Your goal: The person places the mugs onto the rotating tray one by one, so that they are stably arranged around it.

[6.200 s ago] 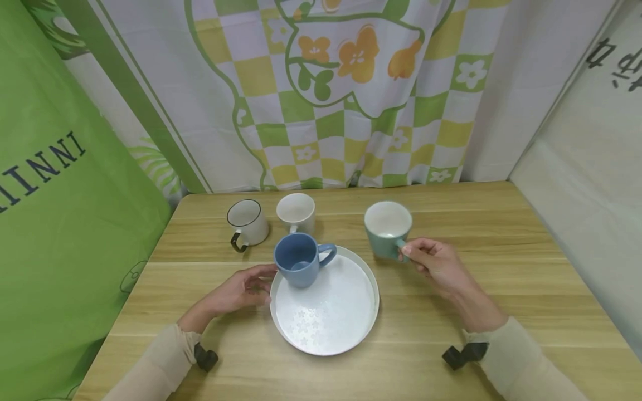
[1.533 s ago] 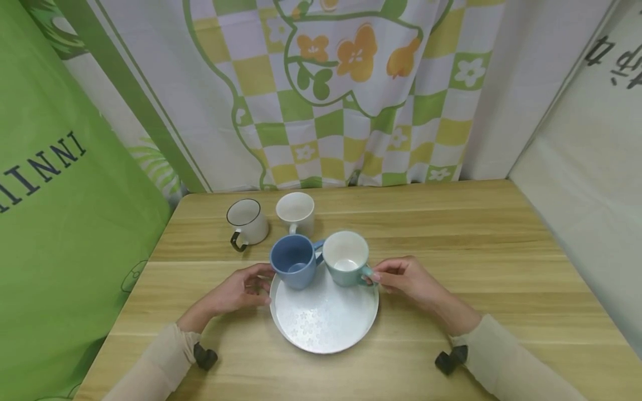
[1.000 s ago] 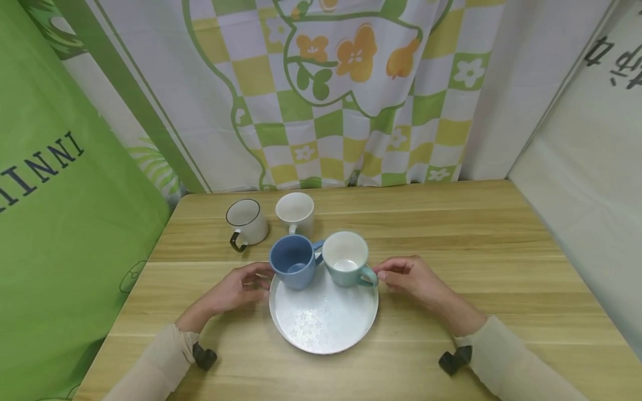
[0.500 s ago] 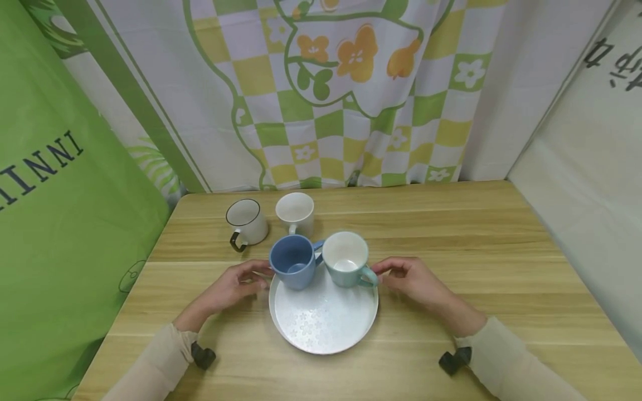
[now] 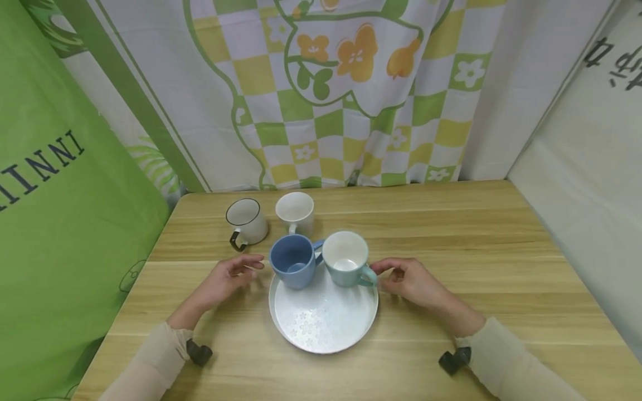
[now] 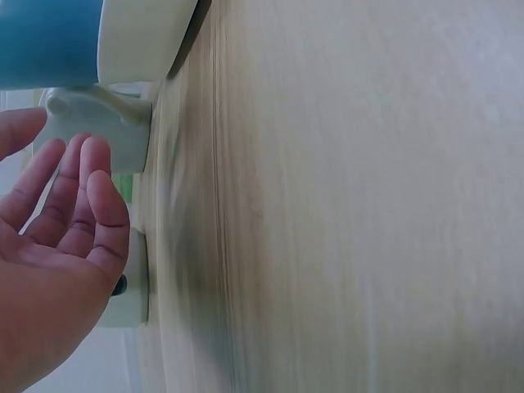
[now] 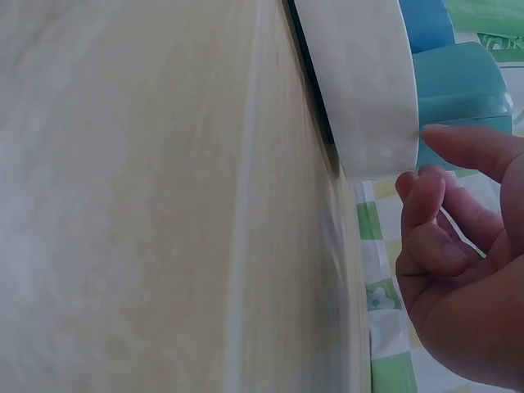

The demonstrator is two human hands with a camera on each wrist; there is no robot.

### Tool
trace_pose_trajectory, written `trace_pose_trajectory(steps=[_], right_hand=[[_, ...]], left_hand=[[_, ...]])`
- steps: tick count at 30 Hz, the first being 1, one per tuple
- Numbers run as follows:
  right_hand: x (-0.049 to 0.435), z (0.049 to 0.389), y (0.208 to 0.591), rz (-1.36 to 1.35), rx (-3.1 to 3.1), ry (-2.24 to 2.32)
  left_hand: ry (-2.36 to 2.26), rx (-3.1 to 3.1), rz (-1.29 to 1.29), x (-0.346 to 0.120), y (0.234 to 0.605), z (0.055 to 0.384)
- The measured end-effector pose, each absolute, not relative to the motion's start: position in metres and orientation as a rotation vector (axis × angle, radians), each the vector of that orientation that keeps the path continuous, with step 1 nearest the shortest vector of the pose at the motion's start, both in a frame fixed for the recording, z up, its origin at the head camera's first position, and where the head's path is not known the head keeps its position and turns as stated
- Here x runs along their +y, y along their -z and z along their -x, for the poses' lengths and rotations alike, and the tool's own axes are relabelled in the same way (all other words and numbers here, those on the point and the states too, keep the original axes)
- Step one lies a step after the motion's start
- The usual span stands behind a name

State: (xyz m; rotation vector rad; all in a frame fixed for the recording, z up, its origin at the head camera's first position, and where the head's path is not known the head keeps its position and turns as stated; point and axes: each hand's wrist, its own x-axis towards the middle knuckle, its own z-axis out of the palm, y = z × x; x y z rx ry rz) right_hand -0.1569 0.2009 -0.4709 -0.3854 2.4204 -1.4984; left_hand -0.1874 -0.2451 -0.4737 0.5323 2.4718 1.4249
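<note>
A blue mug [image 5: 293, 262] and a teal mug [image 5: 345, 259] with a white inside stand side by side on the back half of a round white tray [image 5: 326, 328]. The blue mug's handle reaches toward the teal one. My left hand [image 5: 228, 281] hovers left of the tray, apart from it, with loosely bent fingers around nothing. My right hand [image 5: 413, 281] is at the tray's right edge, beside the teal mug's handle. In the right wrist view, its fingertips [image 7: 434, 135] lie close to the tray wall and the teal mug; contact is hard to tell.
Behind the tray stand a white mug [image 5: 296, 211] and a white enamel mug [image 5: 249, 223] with a black rim and handle. The wooden table [image 5: 451, 223] ends at a patterned curtain [image 5: 331, 128], with a green cloth [image 5: 60, 223] on the left.
The teal mug was brought from the right of the tray onto it, and my right hand let go of its handle. My left hand has drawn back leftward from the tray's edge.
</note>
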Motion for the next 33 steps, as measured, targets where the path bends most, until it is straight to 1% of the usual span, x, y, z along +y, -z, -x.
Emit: trace_pose_trajectory(steps=[5,16,25,33], right_hand=[[0.201,0.159,0.471,0.424,2.442,1.454],[0.202,0.16,0.471,0.456,2.438,1.43],[0.203,0.159,0.472,0.423,2.361,1.452],[0.206,0.159,0.474,0.494,2.384,1.413]], left_hand=[[-1.469,2.488,-0.461,-0.25,0.474,0.19],[-1.578,2.484,-0.1,-0.258,0.466,0.194],[-1.637,2.484,-0.025,-0.259,0.465,0.192],[-1.653,2.5,0.024,-0.264,0.465,0.194]])
